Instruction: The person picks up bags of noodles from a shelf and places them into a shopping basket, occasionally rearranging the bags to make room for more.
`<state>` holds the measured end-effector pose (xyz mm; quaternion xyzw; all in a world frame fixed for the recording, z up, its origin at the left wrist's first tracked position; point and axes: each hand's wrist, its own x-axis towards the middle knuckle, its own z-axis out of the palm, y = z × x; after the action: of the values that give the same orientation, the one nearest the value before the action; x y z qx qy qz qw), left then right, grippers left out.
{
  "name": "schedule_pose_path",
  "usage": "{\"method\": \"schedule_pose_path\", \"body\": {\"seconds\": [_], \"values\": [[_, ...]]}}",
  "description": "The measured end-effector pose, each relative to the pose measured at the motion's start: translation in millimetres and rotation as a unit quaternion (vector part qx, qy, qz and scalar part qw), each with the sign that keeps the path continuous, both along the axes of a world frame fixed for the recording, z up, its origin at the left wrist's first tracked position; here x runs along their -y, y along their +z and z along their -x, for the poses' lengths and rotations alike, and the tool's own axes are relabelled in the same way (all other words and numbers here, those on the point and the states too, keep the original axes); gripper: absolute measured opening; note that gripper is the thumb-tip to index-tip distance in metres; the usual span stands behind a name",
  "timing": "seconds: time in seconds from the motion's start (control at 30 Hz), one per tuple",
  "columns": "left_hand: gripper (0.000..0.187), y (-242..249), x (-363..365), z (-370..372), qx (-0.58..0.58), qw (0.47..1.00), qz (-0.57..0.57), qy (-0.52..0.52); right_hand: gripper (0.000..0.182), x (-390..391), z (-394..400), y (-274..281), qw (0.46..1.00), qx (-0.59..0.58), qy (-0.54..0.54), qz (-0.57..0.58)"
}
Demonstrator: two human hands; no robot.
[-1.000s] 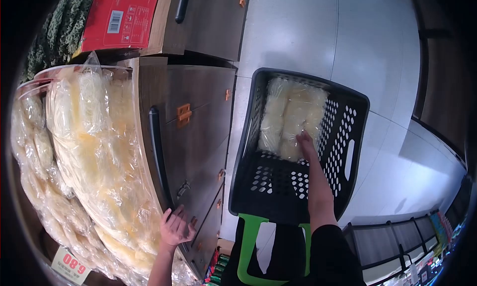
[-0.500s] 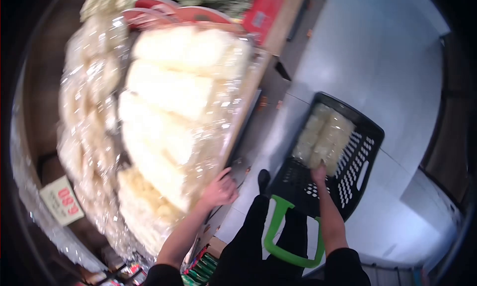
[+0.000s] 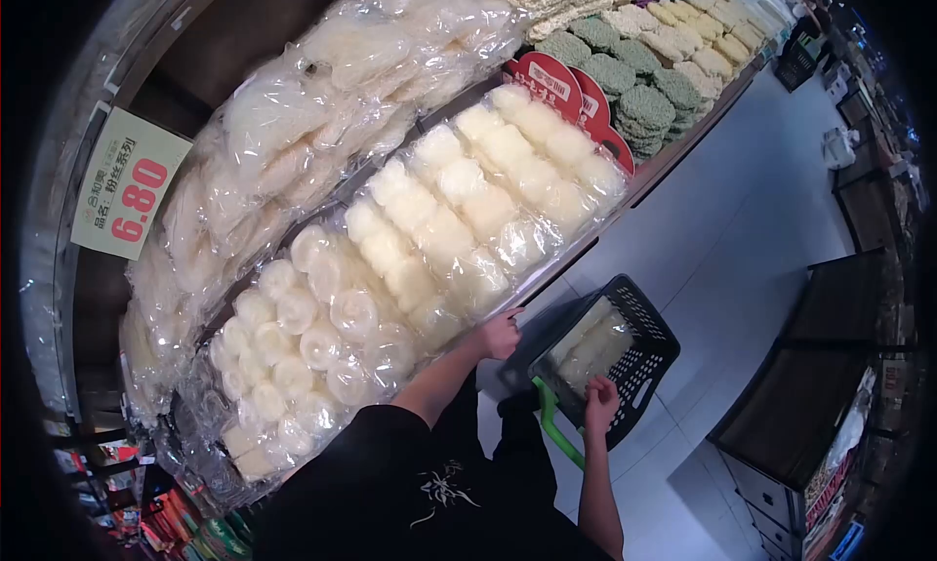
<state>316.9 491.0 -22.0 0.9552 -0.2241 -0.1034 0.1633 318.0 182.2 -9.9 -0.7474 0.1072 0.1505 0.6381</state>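
A black shopping basket (image 3: 656, 339) with a green handle (image 3: 555, 422) stands on the floor at my feet. Inside lie clear packs of pale vermicelli (image 3: 597, 344), side by side. Over the near end of the basket is my right hand (image 3: 602, 402), its fingers loosely bent and nothing in them, just off the packs. My left hand (image 3: 500, 335) is at the front edge of the display, fingers loosely bent and holding nothing. Beside it, rows of wrapped white vermicelli packs (image 3: 488, 195) and coiled noodle bundles (image 3: 322, 307) fill the display.
Large bags of translucent noodles (image 3: 322, 93) lie along the back of the display. A price sign (image 3: 132, 185) reading 6.80 hangs at the left. Green noodle cakes (image 3: 644, 112) sit beyond red round signs (image 3: 551, 83). Dark shelving (image 3: 791, 385) stands across the tiled aisle (image 3: 722, 249).
My right hand has let go of the packs in the basket and drawn back. The view has swung, showing more of the display and aisle. My left hand stays by the display edge.
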Motion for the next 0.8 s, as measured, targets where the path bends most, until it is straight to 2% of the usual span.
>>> {"method": "schedule_pose_path", "body": {"seconds": [0.03, 0.1, 0.17, 0.23, 0.3, 0.33, 0.37, 0.43, 0.5, 0.53, 0.57, 0.6, 0.63, 0.67, 0.7, 0.73, 0.77, 0.8], "values": [[0.024, 12.2, 3.6, -1.7, -0.099, 0.994, -0.04, 0.011, 0.023, -31.1, -1.9, 32.9, 0.999, 0.031, 0.009, -0.033], [0.03, 17.2, 28.7, 16.2, -0.121, 0.983, 0.035, 0.132, 0.028, -89.5, -3.3, 69.4, 0.993, 0.032, 0.076, -0.081], [0.036, 32.9, 40.1, 33.1, -0.282, 0.943, 0.117, 0.131, 0.04, -151.5, -5.8, 102.3, 0.98, -0.021, 0.131, -0.147], [0.039, 65.3, 36.3, 61.6, -0.274, 0.948, 0.136, 0.091, 0.057, -200.6, -7.3, 105.8, 0.977, -0.097, 0.113, -0.154], [0.039, 116.2, 16.0, 86.6, -0.242, 0.948, 0.174, 0.107, 0.07, -235.7, -14.8, 92.4, 0.974, -0.102, 0.112, -0.167], [0.035, 140.2, 2.1, 99.3, -0.206, 0.935, 0.252, 0.139, 0.073, -248.1, -15.9, 95.7, 0.977, -0.118, 0.096, -0.152], [0.031, 159.9, -13.3, 108.6, -0.17, 0.915, 0.329, 0.161, 0.075, -259.7, -20.9, 102.3, 0.979, -0.13, 0.074, -0.138], [0.027, 178.8, -39.4, 124.4, -0.118, 0.849, 0.463, 0.225, 0.058, -273.5, -20.7, 119.5, 0.98, -0.161, 0.018, -0.116], [0.019, 176.7, -64.3, 133.0, -0.107, 0.772, 0.533, 0.328, 0.036, -283.2, -27.4, 97.7, 0.975, -0.181, 0.004, -0.129], [0.019, 180.8, -79.7, 133.7, -0.113, 0.737, 0.558, 0.364, 0.036, -288.5, -31.0, 89.2, 0.977, -0.165, -0.013, -0.134], [0.019, 185.2, -92.9, 135.0, -0.12, 0.697, 0.58, 0.404, 0.032, -294.6, -31.5, 80.6, 0.984, -0.154, -0.037, -0.084], [0.019, 187.4, -104.7, 135.4, -0.122, 0.706, 0.578, 0.392, 0.03, -299.0, -29.3, 80.6, 0.987, -0.148, -0.059, -0.035], [0.022, 189.6, -116.0, 133.7, -0.087, 0.668, 0.613, 0.412, 0.03, -300.8, -30.0, 81.2, 0.987, -0.142, -0.069, -0.042], [0.025, 194.1, -124.1, 131.1, -0.053, 0.628, 0.646, 0.431, 0.03, -302.3, -30.6, 79.8, 0.984, -0.165, -0.034, -0.055], [0.025, 198.4, -129.5, 128.4, -0.053, 0.636, 0.645, 0.421, 0.03, -303.7, -31.4, 80.1, 0.98, -0.187, 0.001, -0.067], [0.029, 202.3, -134.4, 125.0, -0.038, 0.592, 0.668, 0.449, 0.043, -309.4, -35.2, 77.2, 0.977, -0.193, 0.027, -0.09], [0.033, 204.2, -138.4, 122.7, -0.025, 0.546, 0.689, 0.476, 0.043, -315.7, -34.0, 86.7, 0.977, -0.188, 0.019, -0.095], [0.041, 198.2, -144.4, 119.6, -0.042, 0.525, 0.703, 0.478, 0.051, -321.1, -28.7, 99.5, 0.975, -0.191, -0.015, -0.108]]}}
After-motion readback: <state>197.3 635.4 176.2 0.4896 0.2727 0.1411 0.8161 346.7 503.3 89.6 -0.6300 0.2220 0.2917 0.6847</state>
